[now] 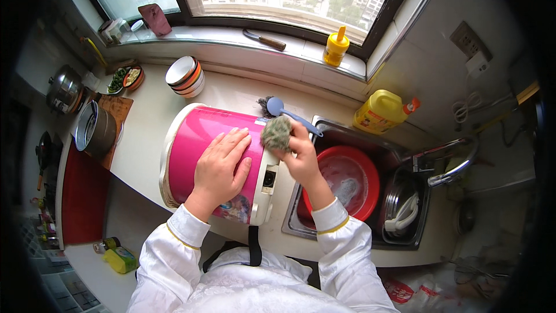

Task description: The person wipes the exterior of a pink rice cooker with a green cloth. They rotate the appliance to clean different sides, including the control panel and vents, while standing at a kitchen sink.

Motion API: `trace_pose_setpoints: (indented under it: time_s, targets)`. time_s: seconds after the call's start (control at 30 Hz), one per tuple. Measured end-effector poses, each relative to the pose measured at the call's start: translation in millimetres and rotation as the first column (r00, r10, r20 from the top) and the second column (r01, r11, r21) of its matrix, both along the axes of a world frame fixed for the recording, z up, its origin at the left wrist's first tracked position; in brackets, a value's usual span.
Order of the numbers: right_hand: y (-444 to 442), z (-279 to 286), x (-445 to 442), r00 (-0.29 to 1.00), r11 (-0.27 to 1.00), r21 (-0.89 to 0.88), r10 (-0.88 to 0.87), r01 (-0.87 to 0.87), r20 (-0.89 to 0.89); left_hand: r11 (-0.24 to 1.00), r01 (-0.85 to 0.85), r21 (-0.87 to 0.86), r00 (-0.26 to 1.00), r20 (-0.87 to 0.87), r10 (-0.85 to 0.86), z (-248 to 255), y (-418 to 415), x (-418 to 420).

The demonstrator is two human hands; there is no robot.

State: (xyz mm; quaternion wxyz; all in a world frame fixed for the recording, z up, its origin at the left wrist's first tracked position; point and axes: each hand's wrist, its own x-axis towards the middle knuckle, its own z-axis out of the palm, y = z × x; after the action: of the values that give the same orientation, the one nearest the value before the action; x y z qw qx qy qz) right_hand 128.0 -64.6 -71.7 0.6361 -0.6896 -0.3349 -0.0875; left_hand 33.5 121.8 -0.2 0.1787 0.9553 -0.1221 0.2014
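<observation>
A pink rice cooker body (191,139) lies on its side on the white counter (143,139), its power socket (269,178) facing right. My left hand (221,169) rests flat on the pink side, thumb spread, gripping nothing. In my right hand (302,150) is a grey-green scouring pad (277,134), held against the cooker's pale base rim near its upper right. Just behind the pad lies a blue-handled brush (295,117) with dark bristles, its handle reaching over the sink edge. The cooker's underside is largely hidden from this angle.
Right of the cooker, a steel sink (299,221) holds a red basin (373,187) of cloudy water. A yellow detergent bottle (378,113) and faucet (449,174) stand beside it. Stacked bowls (184,76), a pot (95,132) and a sickle-like knife (265,40) lie farther off.
</observation>
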Motion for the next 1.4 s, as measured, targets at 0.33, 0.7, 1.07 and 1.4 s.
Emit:
trace_pose_setpoints:
  time_s: [0.33, 0.7, 1.07, 1.4]
  targets:
    - [-8, 11, -34, 0.995, 0.993, -0.092, 0.078, -0.071, 0.069, 1.000, 0.013, -0.016, 1.000, 0.009, -0.012, -3, 4, -1]
    - [-2, 11, -49, 0.985, 0.995, -0.091, 0.058, -0.044, 0.160, 1.000, 0.017, 0.000, 1.000, 0.010, -0.017, -3, 6, -2]
    - [2, -29, -40, 0.945, 0.955, 0.254, -0.064, 0.151, -0.321, 0.999, -0.004, 0.034, 1.000, 0.001, 0.004, -3, -2, 0]
    - [-2, -26, -61, 0.976, 0.958, 0.219, -0.152, 0.184, -0.154, 0.999, -0.008, 0.045, 0.999, -0.032, 0.009, -3, -7, 2]
